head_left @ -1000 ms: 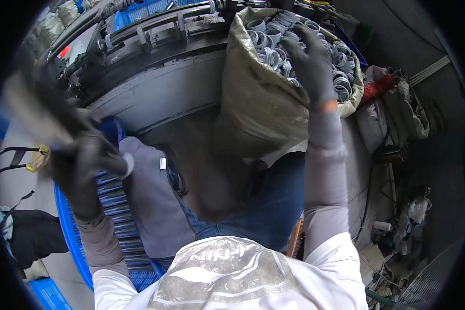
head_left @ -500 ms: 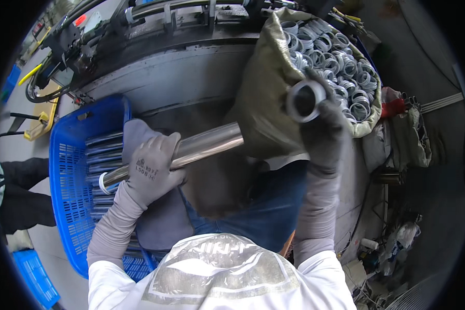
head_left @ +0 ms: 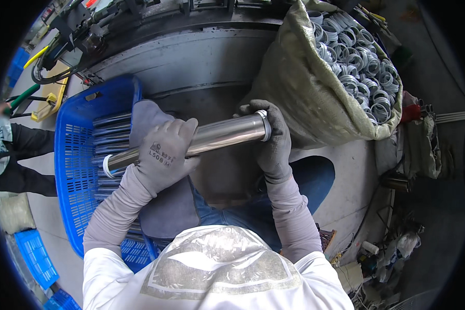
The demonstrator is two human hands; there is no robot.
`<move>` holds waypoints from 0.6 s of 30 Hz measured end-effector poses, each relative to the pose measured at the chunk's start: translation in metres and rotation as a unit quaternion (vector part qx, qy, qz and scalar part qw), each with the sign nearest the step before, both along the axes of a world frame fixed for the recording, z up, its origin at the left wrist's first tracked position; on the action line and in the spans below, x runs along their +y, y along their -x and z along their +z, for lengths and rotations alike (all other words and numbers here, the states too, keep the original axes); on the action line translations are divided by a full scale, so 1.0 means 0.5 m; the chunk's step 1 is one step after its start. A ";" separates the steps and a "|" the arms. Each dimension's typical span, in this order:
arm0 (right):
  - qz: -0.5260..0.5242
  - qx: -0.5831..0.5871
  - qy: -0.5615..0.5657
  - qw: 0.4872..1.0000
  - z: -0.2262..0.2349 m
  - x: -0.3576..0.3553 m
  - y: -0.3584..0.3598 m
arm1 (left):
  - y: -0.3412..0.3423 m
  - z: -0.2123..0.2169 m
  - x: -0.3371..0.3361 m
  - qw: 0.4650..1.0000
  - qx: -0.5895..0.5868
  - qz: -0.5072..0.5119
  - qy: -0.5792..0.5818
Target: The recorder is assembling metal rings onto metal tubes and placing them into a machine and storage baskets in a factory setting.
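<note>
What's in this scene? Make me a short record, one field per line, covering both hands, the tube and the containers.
Left hand: grey-gloved, gripping the metal tube
Right hand: grey-gloved, curled around the right-end ring
Tube: shiny, tilted slightly up to the right; a left-end ring too
Basket: blue, perforated, on the left, holding more tubes
Sack: open, upper right, full of loose rings
Nearby: another person's legs, far left
</note>
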State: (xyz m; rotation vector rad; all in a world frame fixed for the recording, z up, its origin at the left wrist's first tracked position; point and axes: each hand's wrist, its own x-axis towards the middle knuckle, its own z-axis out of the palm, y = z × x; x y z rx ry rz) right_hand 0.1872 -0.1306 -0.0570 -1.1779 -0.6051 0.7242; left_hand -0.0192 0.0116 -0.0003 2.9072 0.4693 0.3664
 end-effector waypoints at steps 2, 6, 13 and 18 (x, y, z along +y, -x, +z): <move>-0.012 0.009 -0.033 0.999 0.019 0.007 0.012 | 0.000 -0.001 0.001 1.000 0.008 0.000 -0.003; -0.027 -0.047 0.004 0.999 0.020 0.006 0.012 | -0.003 -0.003 0.004 0.999 0.031 -0.010 -0.008; -0.119 -0.267 0.022 0.956 -0.015 0.035 0.004 | -0.013 0.000 0.013 0.995 0.093 -0.006 0.024; -0.104 -0.338 0.055 0.934 0.082 0.001 -0.025 | 0.031 0.019 0.017 0.999 0.037 -0.011 0.002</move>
